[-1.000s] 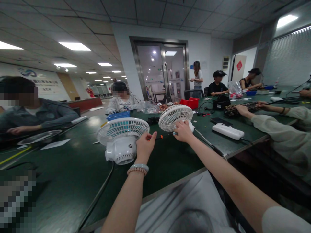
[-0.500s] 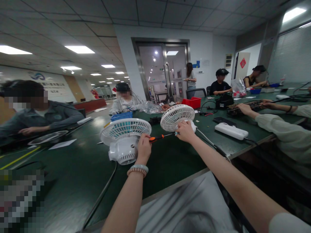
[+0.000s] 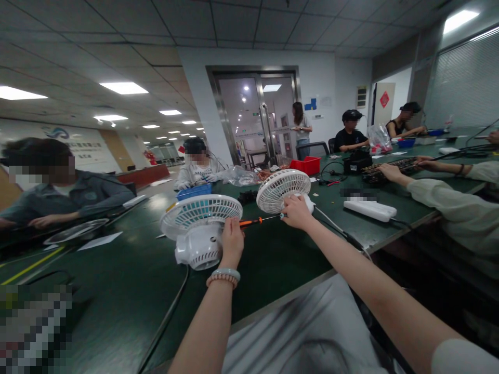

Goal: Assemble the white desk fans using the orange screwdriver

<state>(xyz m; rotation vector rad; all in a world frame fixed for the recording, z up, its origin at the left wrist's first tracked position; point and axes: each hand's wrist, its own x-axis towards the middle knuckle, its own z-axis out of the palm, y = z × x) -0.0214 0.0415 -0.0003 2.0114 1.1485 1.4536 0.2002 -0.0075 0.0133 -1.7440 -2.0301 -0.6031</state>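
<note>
My left hand (image 3: pixel 233 240) is closed around the orange and black handle of a screwdriver (image 3: pixel 251 223), beside the nearer white fan (image 3: pixel 198 244). That fan stands on the table with its grille tilted up and its motor housing toward me. The screwdriver's thin shaft points right, its tip ending at my right hand (image 3: pixel 297 212). My right hand is closed on the back of a second white fan (image 3: pixel 284 189), near its housing. A small bluish thing shows at the fingers by the tip; I cannot make out what it is.
The green table (image 3: pixel 117 291) carries a blue bin (image 3: pixel 194 191), a red bin (image 3: pixel 305 165), plastic bags (image 3: pixel 237 175) and a white power strip (image 3: pixel 369 209). A power cord (image 3: pixel 167 317) runs from the nearer fan toward me. Co-workers sit around; another person's hands (image 3: pixel 392 172) work at the right.
My left hand has turned slightly on the screwdriver handle. The right hand and both fans keep nearly the same places, while the view has tilted and shifted a little.
</note>
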